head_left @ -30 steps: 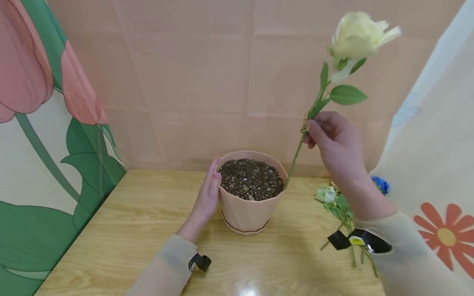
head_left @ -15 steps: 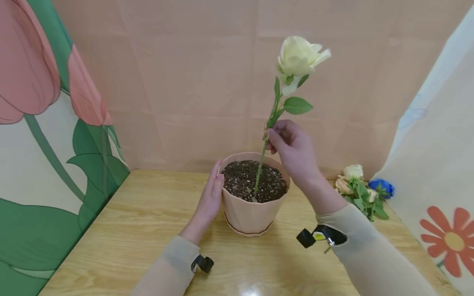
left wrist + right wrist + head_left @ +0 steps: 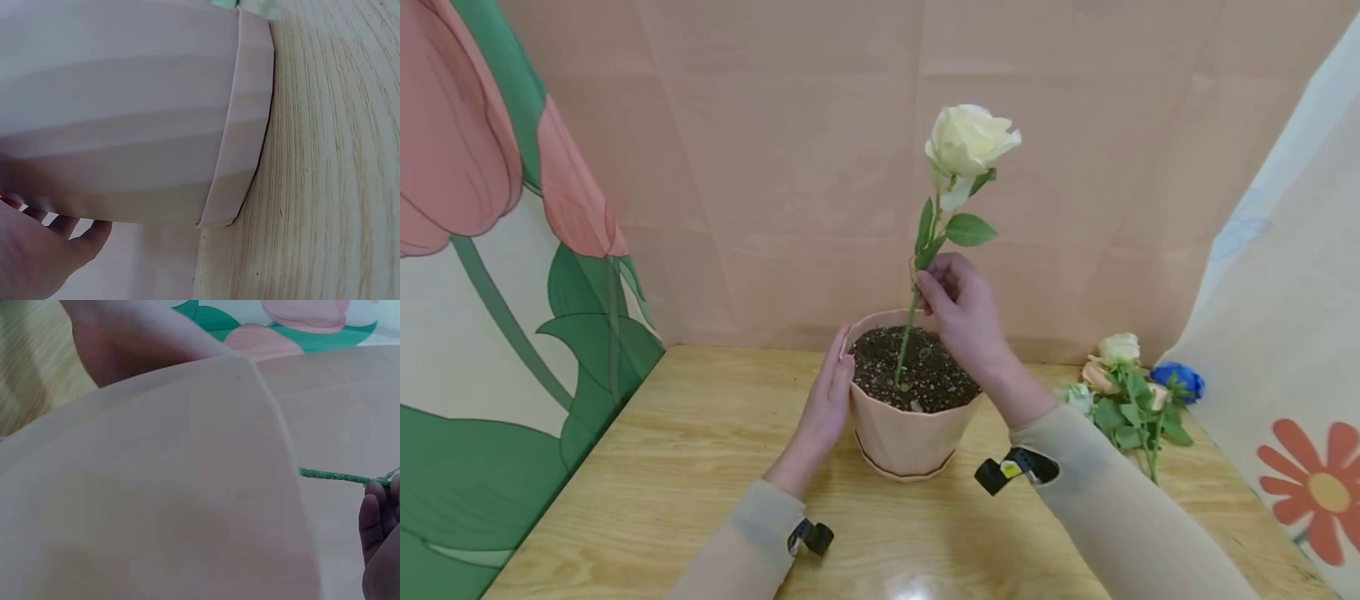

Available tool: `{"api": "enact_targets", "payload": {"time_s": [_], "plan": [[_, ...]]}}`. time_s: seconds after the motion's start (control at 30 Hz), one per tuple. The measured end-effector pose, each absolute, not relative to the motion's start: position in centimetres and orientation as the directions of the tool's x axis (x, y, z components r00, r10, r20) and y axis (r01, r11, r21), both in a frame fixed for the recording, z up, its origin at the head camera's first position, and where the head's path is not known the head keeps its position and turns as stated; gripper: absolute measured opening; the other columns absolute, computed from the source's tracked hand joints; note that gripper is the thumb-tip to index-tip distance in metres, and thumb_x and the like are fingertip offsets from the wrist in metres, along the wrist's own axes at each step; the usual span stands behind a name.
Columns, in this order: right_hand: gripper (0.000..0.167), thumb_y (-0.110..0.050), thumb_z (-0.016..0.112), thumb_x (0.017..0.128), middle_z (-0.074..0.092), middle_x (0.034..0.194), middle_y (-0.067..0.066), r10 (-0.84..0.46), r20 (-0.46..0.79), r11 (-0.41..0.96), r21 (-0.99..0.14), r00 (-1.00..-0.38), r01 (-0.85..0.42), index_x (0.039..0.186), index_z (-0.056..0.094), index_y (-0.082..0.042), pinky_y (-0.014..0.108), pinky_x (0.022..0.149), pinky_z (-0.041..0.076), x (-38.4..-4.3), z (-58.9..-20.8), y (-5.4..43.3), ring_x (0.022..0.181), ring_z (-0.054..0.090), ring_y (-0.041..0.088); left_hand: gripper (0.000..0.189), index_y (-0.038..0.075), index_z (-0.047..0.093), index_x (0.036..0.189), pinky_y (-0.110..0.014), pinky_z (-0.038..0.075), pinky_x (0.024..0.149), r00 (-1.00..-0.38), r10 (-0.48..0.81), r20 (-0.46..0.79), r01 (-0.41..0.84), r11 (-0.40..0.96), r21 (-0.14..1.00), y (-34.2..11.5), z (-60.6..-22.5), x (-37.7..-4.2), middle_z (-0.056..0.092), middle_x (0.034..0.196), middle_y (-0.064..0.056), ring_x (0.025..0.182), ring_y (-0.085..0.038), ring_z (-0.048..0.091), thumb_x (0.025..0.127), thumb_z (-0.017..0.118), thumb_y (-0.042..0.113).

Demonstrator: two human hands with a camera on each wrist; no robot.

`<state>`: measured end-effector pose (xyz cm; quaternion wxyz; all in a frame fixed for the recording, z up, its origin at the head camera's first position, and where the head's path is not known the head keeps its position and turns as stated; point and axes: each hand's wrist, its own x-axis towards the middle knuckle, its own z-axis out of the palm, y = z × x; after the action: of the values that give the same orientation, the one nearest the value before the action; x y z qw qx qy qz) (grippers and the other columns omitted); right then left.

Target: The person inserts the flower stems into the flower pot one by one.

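Note:
My right hand pinches the green stem of a white rose between thumb and fingers, just below its leaves. The stem leans slightly, and its lower end meets the dark soil in a pale pink flowerpot. Against the pot's left side rests my left hand, fingers fairly straight along the wall near the rim. In the left wrist view the fingertips of that hand touch the pot wall. The right wrist view shows the right hand on the stem, beyond the pot.
Several more flowers lie at the table's right, including a blue flower and a white rose. The pot stands on a matching saucer on the wooden table. A pink backdrop rises behind.
My right hand has carried the rose leftward and down, from beside the pot to over it, bringing the stem's end to the soil. The left hand stays on the pot.

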<state>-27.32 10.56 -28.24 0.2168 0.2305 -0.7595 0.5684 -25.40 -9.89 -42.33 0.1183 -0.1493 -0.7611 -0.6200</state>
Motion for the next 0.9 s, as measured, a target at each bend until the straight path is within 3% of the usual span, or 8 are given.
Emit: {"api": "enact_targets", "payload": {"time_s": [0.17,0.37,0.53,0.67,0.8,0.9], "plan": [[0.009,-0.004,0.062,0.113,0.066,0.090,0.024,-0.107,0.627,0.281,-0.726,-0.772,-0.628,0.109,0.062,0.004,0.026,0.062,0.052,-27.8,-28.6,10.1,0.082,0.063,0.044,0.057,0.034,0.024,0.177,-0.065,0.023,0.130,-0.927,0.078,0.366,0.374,0.194,0.907,-9.9,-42.4,-25.4,0.025,0.182,-0.003,0.162,-0.037,0.032,0.121,0.030,0.041],[0.009,-0.005,0.062,0.113,0.067,0.092,0.020,-0.086,0.629,0.296,-0.724,-0.772,-0.623,0.112,0.062,0.004,0.025,0.063,0.053,-28.0,-28.8,10.0,0.084,0.063,0.044,0.057,0.033,0.024,0.178,-0.065,0.022,0.130,-0.931,0.079,0.357,0.366,0.194,0.910,-9.8,-42.3,-25.3,0.024,0.182,-0.003,0.163,-0.037,0.030,0.122,0.031,0.039],[0.009,-0.004,0.059,0.113,0.065,0.092,0.016,-0.086,0.637,0.263,-0.727,-0.766,-0.634,0.114,0.061,0.005,0.025,0.066,0.054,-27.6,-28.4,10.2,0.081,0.063,0.030,0.056,0.033,0.024,0.178,-0.065,0.023,0.130,-0.931,0.081,0.356,0.365,0.193,0.911,-9.8,-42.4,-25.2,0.024,0.182,-0.004,0.162,-0.037,0.032,0.122,0.031,0.038],[0.008,-0.005,0.060,0.113,0.066,0.088,0.015,-0.104,0.636,0.293,-0.715,-0.765,-0.635,0.111,0.062,0.003,0.025,0.064,0.052,-27.3,-28.2,10.3,0.078,0.063,0.027,0.057,0.033,0.024,0.178,-0.065,0.023,0.130,-0.929,0.079,0.361,0.370,0.197,0.908,-9.9,-42.4,-25.3,0.024,0.182,-0.004,0.161,-0.039,0.033,0.122,0.031,0.040],[0.007,-0.004,0.061,0.113,0.067,0.087,0.016,-0.147,0.638,0.338,-0.686,-0.756,-0.645,0.108,0.061,0.002,0.026,0.063,0.052,-27.2,-28.9,10.2,0.077,0.064,0.027,0.057,0.033,0.024,0.178,-0.065,0.024,0.130,-0.926,0.074,0.371,0.378,0.197,0.904,-9.9,-42.3,-25.3,0.025,0.182,-0.004,0.161,-0.038,0.033,0.122,0.031,0.039],[0.007,-0.003,0.060,0.113,0.067,0.089,0.019,-0.176,0.629,0.338,-0.684,-0.757,-0.647,0.109,0.061,0.003,0.028,0.066,0.055,-27.4,-29.5,10.1,0.081,0.065,0.034,0.057,0.030,0.025,0.178,-0.064,0.024,0.130,-0.920,0.076,0.385,0.393,0.190,0.900,-9.8,-42.3,-25.4,0.025,0.181,-0.006,0.162,-0.038,0.032,0.122,0.031,0.036]]}}
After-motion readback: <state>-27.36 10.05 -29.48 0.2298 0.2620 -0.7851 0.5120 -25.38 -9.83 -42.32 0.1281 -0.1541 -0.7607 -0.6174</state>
